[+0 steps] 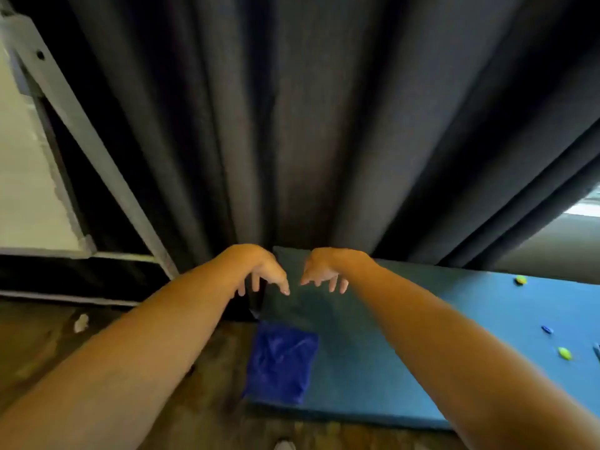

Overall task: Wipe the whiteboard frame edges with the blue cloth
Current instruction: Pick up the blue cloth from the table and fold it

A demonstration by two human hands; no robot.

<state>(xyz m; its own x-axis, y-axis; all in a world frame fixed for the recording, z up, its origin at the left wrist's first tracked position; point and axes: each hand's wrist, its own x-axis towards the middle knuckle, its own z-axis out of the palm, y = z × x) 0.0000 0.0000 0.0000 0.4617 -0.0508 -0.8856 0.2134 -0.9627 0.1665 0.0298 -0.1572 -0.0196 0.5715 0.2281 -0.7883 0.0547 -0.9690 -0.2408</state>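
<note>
Two bare forearms reach forward, the left hand and right hand hanging limp-wristed with fingers loose and empty — nearly touching at the fingertips. Below them, a folded blue cloth lies on the left end of a teal mat. Dark curtains hang behind; the whiteboard frame leans at far left.
</note>
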